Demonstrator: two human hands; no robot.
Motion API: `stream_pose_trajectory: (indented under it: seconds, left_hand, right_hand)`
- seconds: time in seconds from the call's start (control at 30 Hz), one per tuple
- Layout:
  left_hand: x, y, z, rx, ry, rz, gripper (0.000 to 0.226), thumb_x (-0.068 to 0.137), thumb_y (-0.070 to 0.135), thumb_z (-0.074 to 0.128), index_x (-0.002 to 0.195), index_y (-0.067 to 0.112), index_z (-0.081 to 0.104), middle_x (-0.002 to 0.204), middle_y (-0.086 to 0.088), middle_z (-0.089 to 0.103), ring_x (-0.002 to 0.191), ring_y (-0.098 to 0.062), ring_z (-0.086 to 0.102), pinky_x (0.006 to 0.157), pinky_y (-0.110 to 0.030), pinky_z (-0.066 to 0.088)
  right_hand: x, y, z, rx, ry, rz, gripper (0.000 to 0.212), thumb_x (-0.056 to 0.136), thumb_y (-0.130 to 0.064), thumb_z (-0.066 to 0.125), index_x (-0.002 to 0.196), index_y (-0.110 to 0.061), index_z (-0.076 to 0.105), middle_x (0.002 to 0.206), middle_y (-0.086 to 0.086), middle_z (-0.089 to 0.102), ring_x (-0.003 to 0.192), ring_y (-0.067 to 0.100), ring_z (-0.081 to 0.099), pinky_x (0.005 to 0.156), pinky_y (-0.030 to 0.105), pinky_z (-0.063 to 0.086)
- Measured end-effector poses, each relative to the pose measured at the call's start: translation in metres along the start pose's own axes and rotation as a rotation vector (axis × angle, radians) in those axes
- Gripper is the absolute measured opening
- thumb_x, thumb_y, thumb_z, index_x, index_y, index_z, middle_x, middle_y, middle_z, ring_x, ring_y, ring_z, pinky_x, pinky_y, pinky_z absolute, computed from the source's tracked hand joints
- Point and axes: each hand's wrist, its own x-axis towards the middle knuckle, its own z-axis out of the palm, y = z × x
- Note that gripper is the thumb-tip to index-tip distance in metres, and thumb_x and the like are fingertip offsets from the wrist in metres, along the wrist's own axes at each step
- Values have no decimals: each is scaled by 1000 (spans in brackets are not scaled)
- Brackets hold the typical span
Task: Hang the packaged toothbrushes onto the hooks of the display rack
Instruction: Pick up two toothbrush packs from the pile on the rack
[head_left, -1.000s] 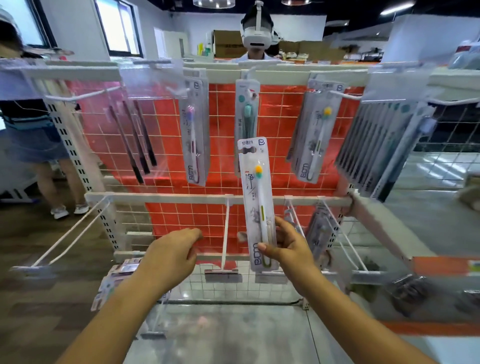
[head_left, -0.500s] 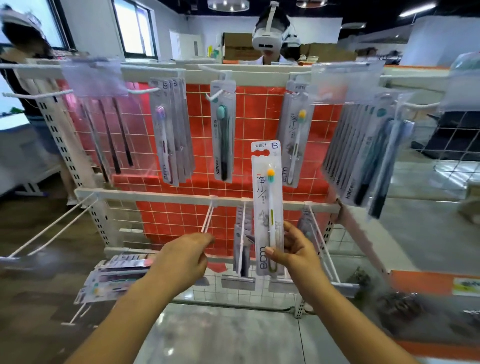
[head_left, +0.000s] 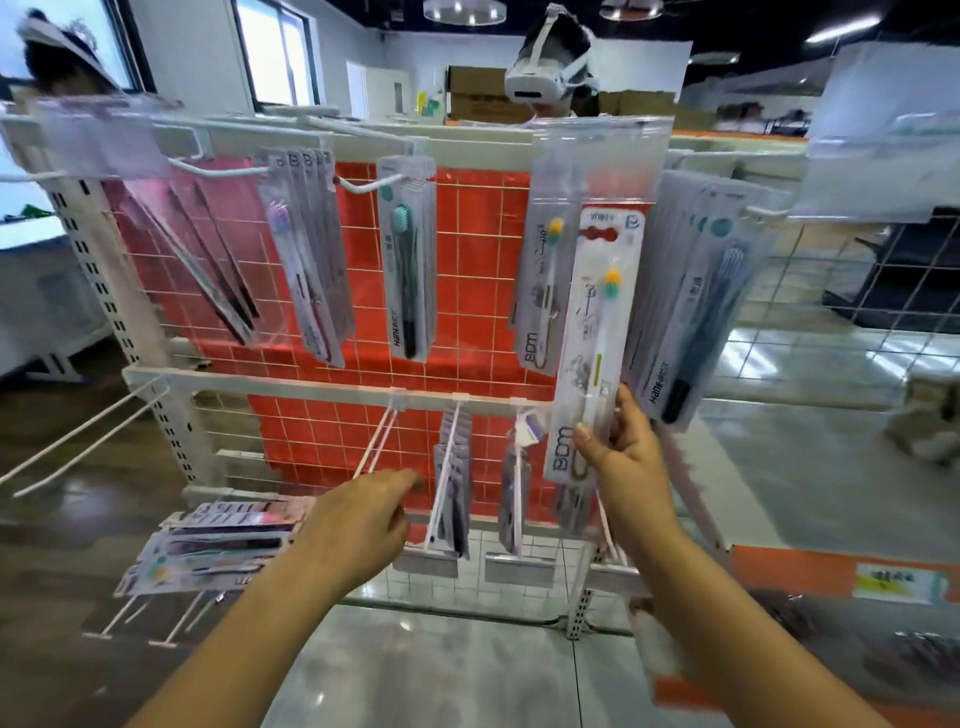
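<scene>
My right hand (head_left: 621, 457) pinches the lower end of a packaged toothbrush (head_left: 597, 332) with a yellow-green head, held upright in front of the display rack (head_left: 291, 382). Its top sits just right of matching packs (head_left: 543, 291) hanging on an upper hook. My left hand (head_left: 363, 519) hovers with loosely curled fingers, holding nothing, near the empty lower hook (head_left: 376, 447). A stack of packaged toothbrushes (head_left: 218, 545) lies across low hooks at the lower left.
Purple-head packs (head_left: 306, 270), teal-head packs (head_left: 408, 260) and dark packs (head_left: 691, 312) hang on the upper row. More packs (head_left: 452, 478) hang on the lower row. A person with a headset (head_left: 550, 67) stands behind the rack. Long bare hooks (head_left: 78, 441) stick out at left.
My right hand has lifted the pack up and to the right, close to the matching packs. The view has shifted left relative to the rack. My left hand stays low.
</scene>
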Motion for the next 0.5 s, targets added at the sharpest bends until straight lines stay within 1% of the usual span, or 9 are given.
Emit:
stream_pose_trajectory:
  seconds: [0.17, 0.27, 0.3, 0.33, 0.37, 0.4, 0.43, 0.47, 0.5]
  left_hand:
    - [0, 5, 1, -8, 28, -7, 36, 93, 17, 46, 127, 25, 50, 123, 6, 60, 109, -13, 57, 89, -26, 48]
    - [-2, 5, 2, -11, 32, -13, 37, 92, 16, 47, 128, 25, 50, 124, 6, 60, 110, -14, 57, 88, -26, 46]
    - [-3, 5, 2, -9, 30, -13, 37, 92, 16, 46, 128, 25, 50, 124, 6, 60, 110, -13, 57, 88, -25, 46]
    - [-3, 4, 3, -7, 28, -14, 37, 92, 16, 46, 128, 25, 50, 124, 6, 60, 109, -13, 58, 87, -25, 46]
    - [-4, 4, 3, -6, 27, -16, 37, 92, 16, 46, 128, 25, 50, 124, 7, 60, 109, -14, 58, 87, -26, 47]
    - [-4, 4, 3, -6, 26, -18, 37, 92, 16, 46, 128, 25, 51, 123, 6, 60, 109, -14, 58, 87, -27, 47]
    - [-4, 4, 3, -9, 24, -20, 36, 92, 16, 47, 127, 25, 52, 123, 6, 61, 109, -14, 58, 87, -27, 48]
    - [-5, 4, 3, -12, 23, -23, 36, 92, 16, 47, 126, 25, 52, 123, 6, 61, 109, -14, 58, 87, -27, 48]
    - [-5, 6, 3, -14, 19, -27, 35, 92, 16, 47, 126, 25, 52, 123, 6, 61, 109, -14, 58, 88, -27, 49]
  right_hand:
    - [-3, -15, 6, -41, -41, -128, 68, 90, -2, 51, 146, -27, 22, 149, 2, 35, 135, 22, 38, 104, 51, 40]
    - [-10, -14, 10, -139, -77, -181, 73, 91, -3, 51, 137, -47, 16, 152, -5, 28, 138, 17, 32, 108, 48, 37]
    - [-11, -14, 11, -173, -91, -190, 73, 91, -3, 50, 134, -51, 14, 153, -8, 25, 139, 16, 30, 109, 48, 35]
    - [-11, -15, 11, -198, -103, -190, 74, 91, -4, 50, 135, -50, 13, 154, -9, 23, 139, 15, 29, 110, 46, 34]
    - [-11, -17, 10, -226, -110, -184, 75, 92, -4, 50, 140, -45, 11, 153, -11, 22, 138, 12, 30, 111, 42, 34]
    - [-10, -19, 9, -263, -118, -179, 75, 92, -3, 50, 143, -41, 10, 152, -14, 21, 135, 5, 34, 109, 31, 36]
    - [-9, -23, 9, -314, -123, -173, 76, 92, -3, 50, 145, -37, 9, 147, -18, 20, 126, -6, 40, 100, 14, 38]
    - [-7, -26, 8, -366, -127, -163, 76, 93, -2, 49, 147, -35, 7, 141, -20, 20, 114, -15, 43, 88, 1, 37]
    - [-4, -29, 8, -412, -131, -146, 76, 93, -3, 49, 148, -33, 6, 137, -21, 22, 106, -16, 44, 81, -3, 35]
